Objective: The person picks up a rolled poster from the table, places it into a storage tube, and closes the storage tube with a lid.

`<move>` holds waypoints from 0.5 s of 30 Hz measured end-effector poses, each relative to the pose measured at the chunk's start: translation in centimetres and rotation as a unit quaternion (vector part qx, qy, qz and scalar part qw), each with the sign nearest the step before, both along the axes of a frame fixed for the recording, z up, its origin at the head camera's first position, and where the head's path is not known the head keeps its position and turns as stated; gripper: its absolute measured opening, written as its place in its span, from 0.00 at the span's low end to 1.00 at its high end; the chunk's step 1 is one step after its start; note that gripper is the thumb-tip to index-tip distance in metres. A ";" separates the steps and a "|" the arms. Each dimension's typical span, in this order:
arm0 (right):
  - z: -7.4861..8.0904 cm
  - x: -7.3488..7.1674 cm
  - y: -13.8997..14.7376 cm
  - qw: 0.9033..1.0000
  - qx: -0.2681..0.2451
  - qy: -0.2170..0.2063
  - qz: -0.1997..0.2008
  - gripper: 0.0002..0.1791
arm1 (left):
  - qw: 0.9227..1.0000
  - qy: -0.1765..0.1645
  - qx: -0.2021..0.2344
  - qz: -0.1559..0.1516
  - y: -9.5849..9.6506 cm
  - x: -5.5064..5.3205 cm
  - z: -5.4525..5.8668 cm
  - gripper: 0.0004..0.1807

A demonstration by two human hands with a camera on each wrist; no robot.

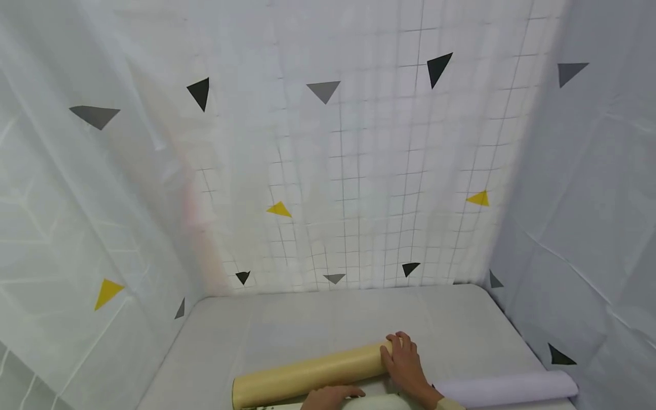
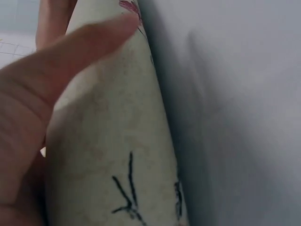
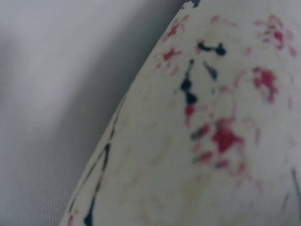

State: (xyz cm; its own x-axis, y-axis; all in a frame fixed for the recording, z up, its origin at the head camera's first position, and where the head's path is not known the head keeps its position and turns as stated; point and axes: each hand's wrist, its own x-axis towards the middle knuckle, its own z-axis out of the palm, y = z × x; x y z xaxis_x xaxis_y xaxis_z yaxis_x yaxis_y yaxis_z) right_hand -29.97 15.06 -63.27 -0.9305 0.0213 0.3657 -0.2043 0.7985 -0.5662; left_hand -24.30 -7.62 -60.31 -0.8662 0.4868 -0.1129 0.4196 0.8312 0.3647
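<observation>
— Here's the tan roll (image 1: 307, 374) lying slantwise on the bench (image 1: 435, 319), and the right hand (image 1: 405, 364) has its fingers bent over the right end, gripping it!

— And the left hand (image 1: 329, 397)?

— On the flower-patterned roll (image 2: 108, 141), just on the near side! The thumb stretches across the top; the fingers seem to bend down the far side in a loose hold, though most are hidden

— So what makes for good handling here?

— Light, spread pressure, I'd say, so neither roll dents: steady the patterned one, guide the tan one evenly, and mind the lilac roll (image 1: 507, 389) over to the right
</observation>
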 end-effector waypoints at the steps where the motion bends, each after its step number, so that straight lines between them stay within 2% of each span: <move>1: 0.3 0.1 0.0 1.000 -0.006 -0.004 0.002 0.17 | 1.000 0.008 -0.006 -0.006 -0.1 0.0 -0.1 0.24; 4: 0.7 0.3 0.1 1.000 -0.017 0.016 0.005 0.17 | 0.999 0.041 -0.014 -0.029 -0.4 -0.3 -0.7 0.25; 5: 0.4 0.2 0.2 0.999 -0.021 0.031 0.009 0.17 | 0.997 0.056 -0.023 -0.040 -0.5 -0.4 -1.0 0.25; 7: 0.0 0.0 0.7 0.998 -0.025 0.050 0.020 0.17 | 0.996 0.069 -0.035 -0.047 -0.5 -0.3 -1.0 0.26; 11: -0.7 -0.9 2.6 0.996 -0.011 0.071 0.052 0.18 | 0.997 0.056 -0.028 -0.043 -0.5 -0.2 -0.4 0.26; 12: -0.6 -1.0 3.1 0.996 -0.009 0.072 0.058 0.18 | 0.998 0.052 -0.020 -0.039 -0.6 -0.1 -0.1 0.27; 15: 0.1 -1.0 4.7 0.995 -0.016 0.065 0.080 0.18 | 0.998 0.055 -0.009 -0.041 -0.8 -0.2 -0.1 0.28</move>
